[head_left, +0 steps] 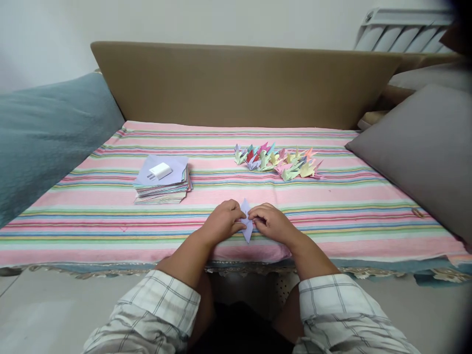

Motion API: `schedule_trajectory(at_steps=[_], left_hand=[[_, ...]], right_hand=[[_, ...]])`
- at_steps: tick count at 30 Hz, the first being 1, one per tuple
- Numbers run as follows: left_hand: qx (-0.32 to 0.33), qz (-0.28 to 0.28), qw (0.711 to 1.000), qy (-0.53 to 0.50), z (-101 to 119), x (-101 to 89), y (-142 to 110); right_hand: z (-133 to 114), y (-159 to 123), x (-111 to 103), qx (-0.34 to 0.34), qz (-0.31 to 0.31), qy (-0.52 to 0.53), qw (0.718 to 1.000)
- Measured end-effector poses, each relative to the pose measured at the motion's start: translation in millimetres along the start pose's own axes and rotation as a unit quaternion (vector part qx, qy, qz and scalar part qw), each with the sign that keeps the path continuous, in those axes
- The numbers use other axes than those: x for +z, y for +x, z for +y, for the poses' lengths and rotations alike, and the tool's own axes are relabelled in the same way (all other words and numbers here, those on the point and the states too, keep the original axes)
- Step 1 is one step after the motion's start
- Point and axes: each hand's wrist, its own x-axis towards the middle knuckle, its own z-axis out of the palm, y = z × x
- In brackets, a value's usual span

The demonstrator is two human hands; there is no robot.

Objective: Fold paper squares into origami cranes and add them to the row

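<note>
A small lavender origami paper [246, 232], folded to a narrow diamond, lies on the striped cloth near its front edge. From the left, my left hand [225, 221] pinches its side between thumb and fingers. My right hand [272, 222] grips the opposite side, its fingers curled in at the paper's right edge. Both long points of the diamond stick out between the hands. The fingers cover part of the paper's middle, so its inner folds are hard to make out.
Behind my hands, to the right, sits a group of colourful folded paper cranes [287, 162]. A stack of paper squares [162, 191] stands left, with a white charger plug [160, 170] on top. A grey cushion [416, 152] and a blue-green cushion [55, 132] flank the striped cloth [92, 206].
</note>
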Motion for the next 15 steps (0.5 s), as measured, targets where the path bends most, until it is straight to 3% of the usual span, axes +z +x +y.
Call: schedule_trajectory(at_steps=[6,15], left_hand=[[0.001,-0.029,0.999,-0.018,-7.1,-4.3,-1.0],[-0.011,-0.021,0.998,-0.059,-10.1,-3.6,-0.1]], right_hand=[[2.3,-3.4,-3.5,-0.013,-0.011,0.001,1.0],[3.5,-5.4,-3.0,-0.008,-0.002,0.001,1.0]])
